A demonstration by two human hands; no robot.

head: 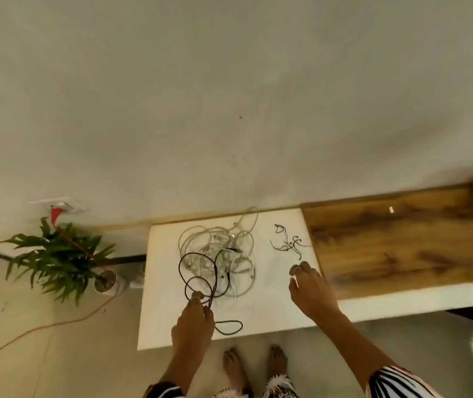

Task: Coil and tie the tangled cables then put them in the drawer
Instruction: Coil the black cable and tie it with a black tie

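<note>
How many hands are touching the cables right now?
1: the left hand pinches the dark cable at the white board's near side; the right hand hovers beside the pile.

White tabletop [264, 317], tangled cables [218, 248], perhaps ties [287, 242]

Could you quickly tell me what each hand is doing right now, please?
Left hand: pinches the dark cable.
Right hand: open, fingers loosely bent over the white top, holding nothing.
</note>
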